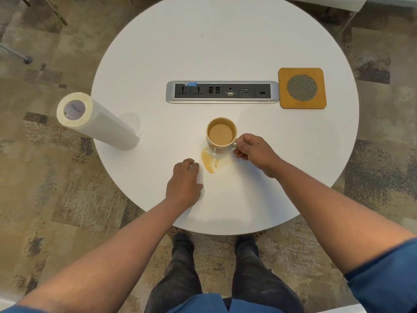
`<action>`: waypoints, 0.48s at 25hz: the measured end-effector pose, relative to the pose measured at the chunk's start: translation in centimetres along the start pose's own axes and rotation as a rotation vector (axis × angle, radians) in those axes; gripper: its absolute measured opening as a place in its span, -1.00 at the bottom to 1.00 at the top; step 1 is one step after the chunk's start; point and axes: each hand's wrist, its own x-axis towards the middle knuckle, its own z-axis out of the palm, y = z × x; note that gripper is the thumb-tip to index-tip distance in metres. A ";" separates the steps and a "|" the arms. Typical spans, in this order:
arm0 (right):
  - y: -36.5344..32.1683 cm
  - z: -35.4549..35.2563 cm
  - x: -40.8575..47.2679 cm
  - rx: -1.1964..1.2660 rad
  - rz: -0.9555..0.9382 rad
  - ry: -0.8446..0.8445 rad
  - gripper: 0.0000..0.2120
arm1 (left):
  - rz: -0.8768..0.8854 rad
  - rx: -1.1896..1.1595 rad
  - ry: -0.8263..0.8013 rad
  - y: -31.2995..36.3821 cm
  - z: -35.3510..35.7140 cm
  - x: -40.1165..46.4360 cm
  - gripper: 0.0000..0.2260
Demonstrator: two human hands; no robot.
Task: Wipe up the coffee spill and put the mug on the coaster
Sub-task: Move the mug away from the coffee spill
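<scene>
A mug (221, 134) full of milky coffee stands near the middle of the round white table (225, 41). My right hand (255, 152) is closed on its handle at the mug's right side. A brown coffee spill (208, 162) curves on the table just in front of the mug. My left hand (184, 186) lies palm down immediately left of the spill, with a bit of white paper towel (201, 192) showing under its fingers and thumb. The square orange coaster (302, 88) with a woven round centre lies at the far right, with nothing on it.
A roll of paper towel (97, 122) stands at the table's left edge. A sunken power and data socket strip (222, 91) runs across the table between the mug and the coaster. My legs show below the table's near edge, over patterned carpet.
</scene>
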 end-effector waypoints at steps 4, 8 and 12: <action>0.9 0.2 -0.2 -0.029 -0.023 -0.011 -0.79 | -0.002 -0.004 0.016 0.1 -0.1 0.2 -0.45; 1.4 0.4 -0.7 0.013 -0.030 0.015 -0.78 | -0.029 -0.094 0.064 0.3 -0.4 0.2 -0.44; 1.4 0.3 -1.6 0.068 -0.029 0.047 -0.78 | -0.021 -0.530 0.208 1.9 -1.3 0.6 -0.52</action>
